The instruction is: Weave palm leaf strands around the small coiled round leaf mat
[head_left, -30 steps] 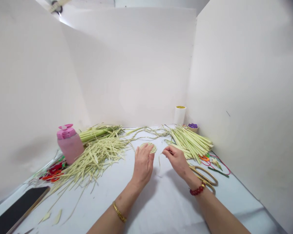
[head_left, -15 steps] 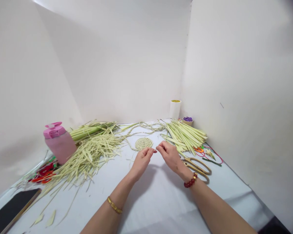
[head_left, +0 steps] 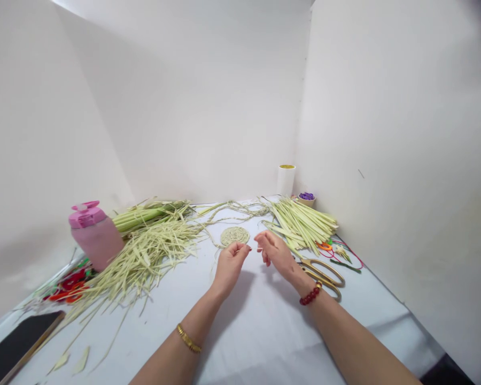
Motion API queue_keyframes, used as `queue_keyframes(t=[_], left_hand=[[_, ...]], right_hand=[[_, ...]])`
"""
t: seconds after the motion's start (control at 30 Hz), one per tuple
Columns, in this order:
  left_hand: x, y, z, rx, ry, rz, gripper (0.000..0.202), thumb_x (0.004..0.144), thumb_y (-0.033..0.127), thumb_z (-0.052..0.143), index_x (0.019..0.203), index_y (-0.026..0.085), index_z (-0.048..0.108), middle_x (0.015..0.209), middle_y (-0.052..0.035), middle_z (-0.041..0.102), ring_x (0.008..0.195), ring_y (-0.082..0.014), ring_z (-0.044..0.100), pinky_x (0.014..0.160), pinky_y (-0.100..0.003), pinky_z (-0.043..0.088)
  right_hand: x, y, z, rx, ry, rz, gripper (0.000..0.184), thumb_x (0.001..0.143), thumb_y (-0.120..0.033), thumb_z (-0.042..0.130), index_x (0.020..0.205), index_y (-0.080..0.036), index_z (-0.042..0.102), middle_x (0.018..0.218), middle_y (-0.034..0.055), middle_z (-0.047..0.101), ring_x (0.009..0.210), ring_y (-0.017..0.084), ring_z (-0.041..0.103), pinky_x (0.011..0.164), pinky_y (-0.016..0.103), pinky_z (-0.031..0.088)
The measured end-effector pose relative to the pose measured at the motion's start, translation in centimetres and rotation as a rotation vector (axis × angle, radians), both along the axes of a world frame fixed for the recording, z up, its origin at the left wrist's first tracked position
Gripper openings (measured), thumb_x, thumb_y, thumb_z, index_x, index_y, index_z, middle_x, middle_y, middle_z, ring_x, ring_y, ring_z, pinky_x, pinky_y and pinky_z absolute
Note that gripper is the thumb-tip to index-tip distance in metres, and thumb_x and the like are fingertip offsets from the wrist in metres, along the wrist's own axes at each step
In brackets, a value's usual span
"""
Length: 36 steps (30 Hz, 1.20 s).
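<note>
Right hand (head_left: pixel 274 251) now half-open, beside left hand (head_left: pixel 229 263)

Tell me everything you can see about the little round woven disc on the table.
The round woven disc is a flat spiral coil of pale yellow-green braided leaf strips. It lies flat on the white table, between the loose strip pile and the bundled strips, just beyond the left hand and right hand; neither plainly touches it.

plain white walls (head_left: pixel 208 117) enclose a pale tabletop (head_left: pixel 264 326)
</note>
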State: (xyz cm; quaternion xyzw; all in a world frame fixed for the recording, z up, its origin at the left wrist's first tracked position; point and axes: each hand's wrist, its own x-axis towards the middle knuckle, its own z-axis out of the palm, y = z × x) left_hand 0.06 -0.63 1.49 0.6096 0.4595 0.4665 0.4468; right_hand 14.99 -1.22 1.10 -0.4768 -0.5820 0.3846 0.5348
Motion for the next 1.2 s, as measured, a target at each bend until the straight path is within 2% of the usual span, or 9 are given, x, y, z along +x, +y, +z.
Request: queue_keyframes(t=[0.07, 0.23, 0.4, 0.53, 0.63, 0.7, 0.83, 1.0, 1.2], left_hand=[[-0.1, 0.2, -0.1, -0.055, -0.025, 0.023, 0.032, 0.073, 0.048, 0.060, 0.067, 0.017, 0.055, 0.048, 0.0090, 0.032, 0.044, -0.0066, 0.025, 0.046, -0.021, 0.022], [-0.3, 0.4, -0.2, -0.108, -0.045, -0.050, 0.031, 0.074, 0.047, 0.059, 0.075, 0.015, 0.059, 0.048, 0.0097, 0.028, 0.043, -0.0058, 0.022, 0.043, -0.020, 0.019], [-0.3, 0.3, -0.1, -0.097, -0.021, -0.093, 0.034, 0.075, 0.048, 0.057, 0.080, 0.015, 0.062, 0.051, 0.0083, 0.033, 0.044, -0.0063, 0.025, 0.043, -0.020, 0.021], [-0.4, 0.2, 0.3, -0.082, 0.018, -0.064, 0.033, 0.073, 0.048, 0.058, 0.075, 0.015, 0.059, 0.051, 0.0075, 0.035, 0.046, -0.0061, 0.027, 0.044, -0.019, 0.021], [-0.4, 0.1, 0.5, -0.143, -0.034, -0.073, 0.031, 0.073, 0.047, 0.058, 0.076, 0.016, 0.057, 0.048, 0.0093, 0.030, 0.043, -0.0055, 0.022, 0.042, -0.019, 0.017], [-0.4, 0.1, 0.5, -0.220, -0.113, -0.085, 0.031, 0.073, 0.047, 0.057, 0.078, 0.016, 0.055, 0.046, 0.0112, 0.024, 0.041, -0.0049, 0.016, 0.040, -0.019, 0.012], [-0.5, 0.1, 0.6, -0.303, -0.242, -0.133, 0.030, 0.072, 0.046, 0.060, 0.078, 0.018, 0.050, 0.047, 0.0128, 0.020, 0.041, -0.0042, 0.010, 0.040, -0.019, 0.008], [-0.5, -0.2, 0.6, -0.308, -0.148, -0.257, 0.034, 0.073, 0.049, 0.059, 0.080, 0.017, 0.053, 0.047, 0.0121, 0.022, 0.041, -0.0046, 0.013, 0.040, -0.019, 0.010], [-0.3, -0.6, 1.0, -0.261, -0.038, -0.247, 0.035, 0.074, 0.050, 0.056, 0.080, 0.015, 0.057, 0.048, 0.0110, 0.026, 0.041, -0.0046, 0.017, 0.041, -0.019, 0.013]], right_hand=[[-0.4, -0.4, 0.3, 0.047, -0.025, 0.026, 0.028, 0.076, -0.042, 0.060, 0.093, -0.020, 0.054, 0.070, -0.0031, 0.055, 0.052, 0.011, 0.051, 0.041, 0.020, 0.035], [-0.9, -0.9, 0.5, 0.177, -0.270, -0.118, 0.022, 0.085, -0.030, 0.045, 0.067, -0.019, 0.050, 0.061, -0.0023, 0.049, 0.054, 0.011, 0.045, 0.051, 0.023, 0.036], [-0.1, -0.2, -0.1, 0.251, -0.412, -0.254, 0.035, 0.091, -0.037, 0.037, 0.062, -0.020, 0.046, 0.056, -0.0019, 0.047, 0.054, 0.013, 0.043, 0.054, 0.026, 0.031], [0.6, 0.2, -0.3, 0.149, -0.257, -0.297, 0.045, 0.087, -0.047, 0.044, 0.052, -0.020, 0.042, 0.048, -0.0032, 0.042, 0.046, 0.011, 0.039, 0.048, 0.025, 0.029], [0.7, 0.2, -0.1, 0.012, 0.044, -0.159, 0.044, 0.083, -0.055, 0.047, 0.058, -0.018, 0.049, 0.047, -0.0043, 0.040, 0.040, 0.009, 0.038, 0.042, 0.024, 0.030], [0.6, 0.0, 0.1, -0.058, 0.250, 0.027, 0.040, 0.083, -0.054, 0.049, 0.083, -0.016, 0.059, 0.060, -0.0025, 0.049, 0.043, 0.009, 0.043, 0.041, 0.023, 0.036], [-0.1, -0.7, 0.5, -0.119, 0.312, 0.306, 0.053, 0.077, -0.040, 0.063, 0.125, -0.021, 0.050, 0.071, -0.0041, 0.049, 0.051, 0.008, 0.043, 0.045, 0.021, 0.040], [-0.6, -0.6, 0.4, -0.033, 0.208, 0.113, 0.028, 0.080, -0.039, 0.057, 0.084, -0.014, 0.068, 0.059, -0.0046, 0.044, 0.044, 0.006, 0.037, 0.040, 0.020, 0.032], [0.1, 0.7, -0.1, -0.020, 0.242, -0.196, 0.034, 0.071, -0.044, 0.064, 0.058, -0.017, 0.049, 0.055, -0.0060, 0.044, 0.037, 0.005, 0.033, 0.036, 0.021, 0.025]])
